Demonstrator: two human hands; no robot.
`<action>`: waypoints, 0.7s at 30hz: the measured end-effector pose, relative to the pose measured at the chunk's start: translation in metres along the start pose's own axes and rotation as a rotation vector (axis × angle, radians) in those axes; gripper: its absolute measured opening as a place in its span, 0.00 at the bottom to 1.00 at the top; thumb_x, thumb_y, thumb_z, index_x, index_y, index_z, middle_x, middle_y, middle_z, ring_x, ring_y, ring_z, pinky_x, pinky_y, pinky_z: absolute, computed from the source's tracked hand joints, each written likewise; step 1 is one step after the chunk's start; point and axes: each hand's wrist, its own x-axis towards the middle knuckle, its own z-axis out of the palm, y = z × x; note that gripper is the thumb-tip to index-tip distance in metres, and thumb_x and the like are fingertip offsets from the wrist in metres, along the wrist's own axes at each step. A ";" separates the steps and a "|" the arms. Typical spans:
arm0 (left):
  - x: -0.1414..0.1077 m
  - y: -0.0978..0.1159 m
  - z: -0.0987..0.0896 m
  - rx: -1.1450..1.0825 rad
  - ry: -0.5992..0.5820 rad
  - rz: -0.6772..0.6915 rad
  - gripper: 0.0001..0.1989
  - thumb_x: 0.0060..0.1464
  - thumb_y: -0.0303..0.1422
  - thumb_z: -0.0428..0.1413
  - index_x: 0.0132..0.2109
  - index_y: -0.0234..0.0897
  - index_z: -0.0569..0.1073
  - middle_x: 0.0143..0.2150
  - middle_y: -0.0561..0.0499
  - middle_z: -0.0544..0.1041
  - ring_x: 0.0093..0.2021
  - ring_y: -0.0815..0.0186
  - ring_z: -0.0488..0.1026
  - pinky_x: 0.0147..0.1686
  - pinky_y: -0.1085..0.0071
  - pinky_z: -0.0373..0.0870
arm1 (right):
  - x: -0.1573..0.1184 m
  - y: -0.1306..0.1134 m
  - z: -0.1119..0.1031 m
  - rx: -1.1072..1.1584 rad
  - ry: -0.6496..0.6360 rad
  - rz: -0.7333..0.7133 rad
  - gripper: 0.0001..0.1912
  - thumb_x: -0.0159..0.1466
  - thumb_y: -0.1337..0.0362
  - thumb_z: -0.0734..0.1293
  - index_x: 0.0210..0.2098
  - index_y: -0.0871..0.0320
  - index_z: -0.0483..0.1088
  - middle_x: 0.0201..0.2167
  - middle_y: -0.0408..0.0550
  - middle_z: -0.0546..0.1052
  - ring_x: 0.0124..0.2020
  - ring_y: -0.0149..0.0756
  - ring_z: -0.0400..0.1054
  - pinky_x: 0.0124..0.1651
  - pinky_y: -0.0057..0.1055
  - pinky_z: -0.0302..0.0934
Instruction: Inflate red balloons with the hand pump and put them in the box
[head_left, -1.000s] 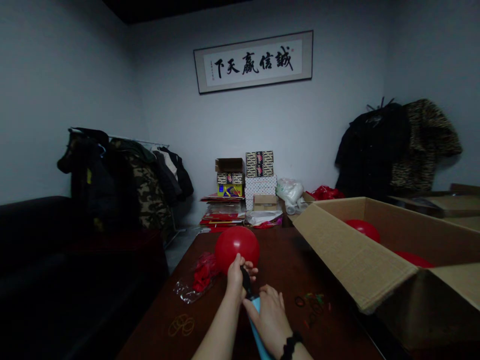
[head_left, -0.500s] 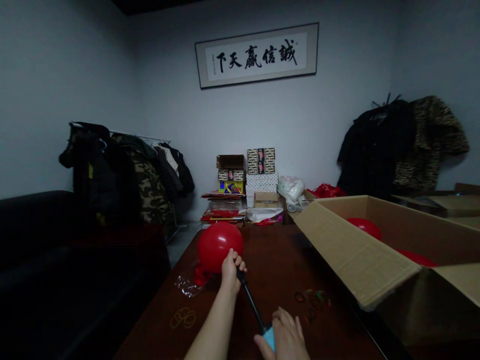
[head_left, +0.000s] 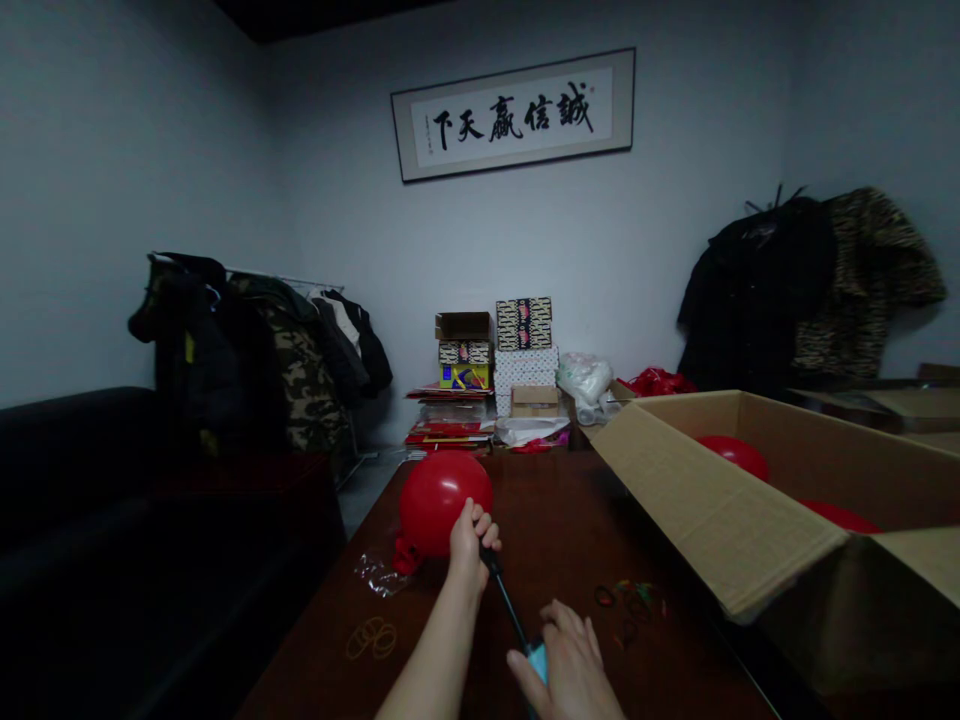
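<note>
Clasping a slender pump (head_left: 538,661) are left grip (head_left: 470,540), against glossy balloon (head_left: 439,500), and right grip (head_left: 568,652).

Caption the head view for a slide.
Left hand at a red balloon, right hand nearer the camera, both holding one blue-and-black pump.

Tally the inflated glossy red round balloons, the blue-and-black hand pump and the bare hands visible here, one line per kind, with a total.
Inflated glossy red round balloons: 3 (1 at the left hand, balloon; 2 partly visible inside the open brown cardboard box)
Blue-and-black hand pump: 1
Bare hands: 2 (left hand, right hand)
Total: 6
</note>
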 end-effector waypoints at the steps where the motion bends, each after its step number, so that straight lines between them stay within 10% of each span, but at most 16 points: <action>1: -0.002 -0.004 0.001 -0.003 -0.012 -0.005 0.20 0.52 0.42 0.58 0.26 0.40 0.55 0.15 0.64 0.51 0.13 0.77 0.48 0.15 0.78 0.45 | 0.004 -0.002 -0.004 0.016 -0.015 0.002 0.28 0.64 0.49 0.58 0.49 0.66 0.71 0.56 0.62 0.69 0.62 0.53 0.55 0.65 0.54 0.43; 8: -0.012 -0.024 0.007 0.062 -0.074 -0.052 0.24 0.46 0.48 0.61 0.26 0.40 0.55 0.15 0.64 0.51 0.13 0.77 0.48 0.15 0.78 0.44 | 0.034 -0.019 -0.018 0.051 0.050 0.061 0.26 0.66 0.51 0.58 0.51 0.66 0.69 0.56 0.61 0.68 0.61 0.50 0.56 0.65 0.50 0.44; 21: -0.002 -0.031 -0.015 0.154 0.058 0.027 0.24 0.46 0.50 0.61 0.26 0.40 0.56 0.15 0.64 0.54 0.12 0.77 0.51 0.16 0.75 0.54 | 0.020 -0.008 0.031 -0.087 0.194 0.065 0.23 0.63 0.53 0.64 0.49 0.64 0.72 0.54 0.61 0.72 0.59 0.53 0.60 0.64 0.53 0.46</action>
